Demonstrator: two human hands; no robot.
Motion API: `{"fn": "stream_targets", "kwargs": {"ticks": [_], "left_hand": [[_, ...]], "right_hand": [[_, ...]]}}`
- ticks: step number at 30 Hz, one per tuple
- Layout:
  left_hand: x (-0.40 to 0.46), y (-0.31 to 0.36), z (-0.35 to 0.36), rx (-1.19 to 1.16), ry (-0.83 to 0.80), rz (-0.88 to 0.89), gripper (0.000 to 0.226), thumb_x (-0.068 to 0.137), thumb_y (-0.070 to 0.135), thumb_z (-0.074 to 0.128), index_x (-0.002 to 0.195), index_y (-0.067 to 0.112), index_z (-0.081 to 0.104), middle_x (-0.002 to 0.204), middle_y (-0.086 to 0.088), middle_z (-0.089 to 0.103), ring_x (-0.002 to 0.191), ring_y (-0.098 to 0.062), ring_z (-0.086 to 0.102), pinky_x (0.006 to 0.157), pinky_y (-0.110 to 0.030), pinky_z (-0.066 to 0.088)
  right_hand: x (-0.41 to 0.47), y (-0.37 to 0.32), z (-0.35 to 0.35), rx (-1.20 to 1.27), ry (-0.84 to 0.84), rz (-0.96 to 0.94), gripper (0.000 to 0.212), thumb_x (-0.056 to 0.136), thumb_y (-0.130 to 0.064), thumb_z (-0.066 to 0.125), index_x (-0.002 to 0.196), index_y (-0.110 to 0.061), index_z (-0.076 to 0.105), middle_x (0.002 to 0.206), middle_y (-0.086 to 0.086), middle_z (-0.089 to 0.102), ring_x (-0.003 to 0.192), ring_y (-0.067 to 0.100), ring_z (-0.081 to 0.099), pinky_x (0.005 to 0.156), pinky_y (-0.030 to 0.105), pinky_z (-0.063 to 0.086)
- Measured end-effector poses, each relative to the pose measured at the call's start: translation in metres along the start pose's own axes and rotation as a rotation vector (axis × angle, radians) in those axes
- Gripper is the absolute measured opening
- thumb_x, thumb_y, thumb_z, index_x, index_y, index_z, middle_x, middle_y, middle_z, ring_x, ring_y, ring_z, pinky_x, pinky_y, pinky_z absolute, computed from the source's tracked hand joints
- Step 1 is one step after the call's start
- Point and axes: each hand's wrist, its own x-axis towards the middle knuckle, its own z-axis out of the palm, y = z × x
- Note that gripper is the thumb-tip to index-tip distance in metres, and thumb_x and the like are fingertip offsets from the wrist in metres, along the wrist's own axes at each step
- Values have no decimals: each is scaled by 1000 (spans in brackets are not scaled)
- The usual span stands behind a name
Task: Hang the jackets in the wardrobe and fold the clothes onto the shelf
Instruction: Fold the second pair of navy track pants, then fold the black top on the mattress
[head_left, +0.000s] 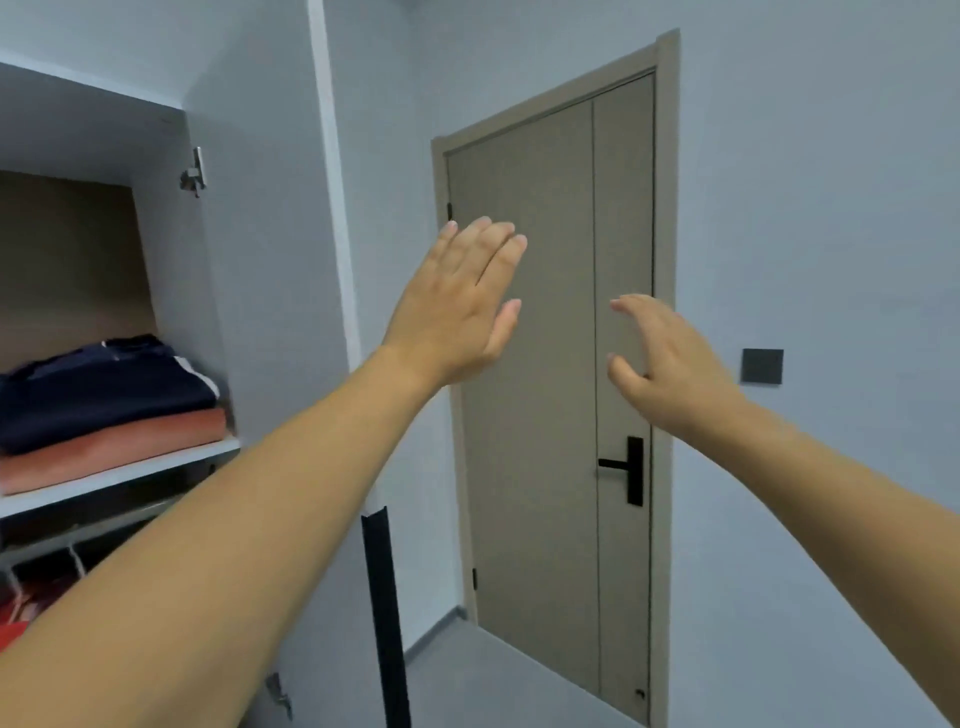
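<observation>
Left hand (457, 306), right hand (670, 364): both raised before closed beige door (550, 389), fingers spreading apart, holding nothing. Folded navy and orange clothes (109, 405) lying stacked on white wardrobe shelf (156, 465). Folding step appearing finished; next move likely calling for fetching another garment.

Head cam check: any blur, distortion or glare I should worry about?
Head view: right hand fingertips slightly motion-blurred, left hand sharper; wide-angle bends the door frame; light flat and even, no glare; folded clothes soft at the left edge.
</observation>
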Motion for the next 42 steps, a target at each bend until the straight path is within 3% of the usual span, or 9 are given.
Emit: {"fn": "stream_targets", "kwargs": {"ticks": [5,9,14,20,30,42], "left_hand": [[52,107,75,-133,-76,-54,61,100,36,43,152,7,30,157,-10,31,147,-28,24,123,-44,8],[92,191,140,-291,-128,-80,61,102,36,42,153,7,27,157,-9,29,146,-25,23,123,-44,9],[154,299,218,-440,-125,82,61,101,35,43,151,5,27,156,-10,29,144,-26,26,122,-46,13],[250,478,286,-735,-87,247,61,101,34,42,153,6,25,158,-10,26,146,-26,23,123,-44,10],[288,794,276,-1133,-172,559,61,102,34,41,154,8,24,160,-8,25,147,-23,21,123,-43,8],[275,1089,260,-1174,-321,995,60,103,35,37,156,11,20,162,-6,20,148,-22,17,123,-41,4]], "right_hand": [[-43,112,-40,-83,-35,220,57,94,-25,54,146,-12,36,150,6,40,137,23,38,112,35,29],[-77,197,-62,-164,-49,336,56,93,-24,55,145,-11,38,145,6,45,131,25,43,109,33,32],[-122,310,-87,-286,-85,482,58,95,-27,53,148,-13,34,153,3,36,139,22,36,113,34,28],[-192,435,-155,-436,-92,782,56,96,-27,51,148,-14,33,154,2,35,139,22,36,112,34,29],[-372,556,-292,-624,-8,1203,53,96,-25,52,146,-13,37,151,5,38,136,23,39,110,33,30],[-604,645,-378,-647,63,1619,51,93,-15,56,141,-6,44,143,13,47,128,29,45,104,35,35]]}}
